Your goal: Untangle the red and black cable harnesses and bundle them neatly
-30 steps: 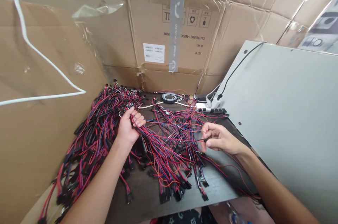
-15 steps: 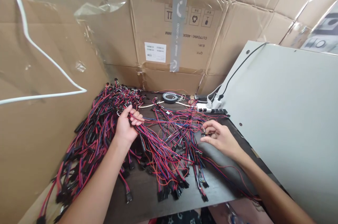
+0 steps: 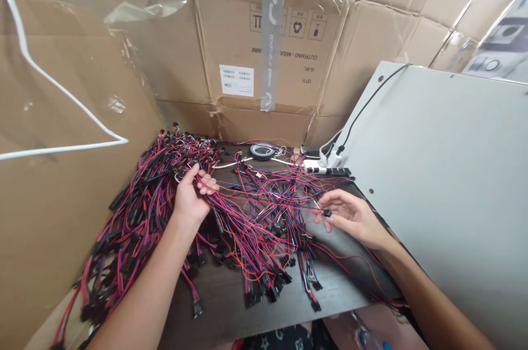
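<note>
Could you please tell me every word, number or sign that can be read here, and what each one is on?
"QTY:", upside down on the box
"G.W:", upside down on the box
"CUT(MM): 465X", then hidden by the tape, ending "MM"
Tape: printed lettering, too blurred to read
White label: too small to read
Recycling sign among the box's printed handling signs

Workshop: dark bench (image 3: 223,295), heaped wire harnesses (image 3: 256,218), cardboard walls (image 3: 173,64).
</note>
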Demonstrator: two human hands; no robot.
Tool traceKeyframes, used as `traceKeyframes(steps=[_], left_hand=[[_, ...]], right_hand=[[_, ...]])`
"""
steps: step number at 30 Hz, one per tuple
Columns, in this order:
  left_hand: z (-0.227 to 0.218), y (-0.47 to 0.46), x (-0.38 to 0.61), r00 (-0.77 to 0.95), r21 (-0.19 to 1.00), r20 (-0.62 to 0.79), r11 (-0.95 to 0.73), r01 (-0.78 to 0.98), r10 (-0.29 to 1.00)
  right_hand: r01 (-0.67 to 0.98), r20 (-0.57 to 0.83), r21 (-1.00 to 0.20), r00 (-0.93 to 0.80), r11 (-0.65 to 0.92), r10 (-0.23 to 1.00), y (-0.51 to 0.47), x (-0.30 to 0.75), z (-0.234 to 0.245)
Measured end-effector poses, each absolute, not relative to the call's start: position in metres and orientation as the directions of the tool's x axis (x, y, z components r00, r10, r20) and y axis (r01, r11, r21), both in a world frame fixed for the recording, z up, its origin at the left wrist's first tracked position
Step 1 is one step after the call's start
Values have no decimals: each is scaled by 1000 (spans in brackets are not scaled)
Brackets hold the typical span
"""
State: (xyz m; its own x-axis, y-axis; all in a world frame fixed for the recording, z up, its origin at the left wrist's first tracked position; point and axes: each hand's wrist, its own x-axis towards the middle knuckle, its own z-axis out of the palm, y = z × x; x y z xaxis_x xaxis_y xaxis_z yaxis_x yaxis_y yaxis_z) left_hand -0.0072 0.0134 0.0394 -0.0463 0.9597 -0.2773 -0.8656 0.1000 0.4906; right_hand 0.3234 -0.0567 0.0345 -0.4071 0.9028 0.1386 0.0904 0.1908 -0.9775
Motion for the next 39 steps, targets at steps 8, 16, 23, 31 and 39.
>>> traceKeyframes(steps=[8, 16, 23, 31, 39], left_hand=[[36, 16, -10, -56, 516, -255, 87, -852, 965], [36, 16, -9, -63, 521, -259, 85, -850, 964], [36, 15, -8, -82, 549, -206, 46, -834, 975], [40, 13, -10, -116, 556, -185, 7, -831, 976], [39, 15, -12, -180, 564, -222, -25, -826, 958]], right_hand=[[34, 151, -980, -525, 197, 838, -59, 328, 38], [85, 141, -971, -545, 222, 827, -59, 331, 43], [429, 247, -810, -368, 400, 896, -53, 321, 34], [578, 454, -459, -500, 675, 737, -44, 319, 23], [453, 295, -740, -446, 498, 845, -50, 331, 24]])
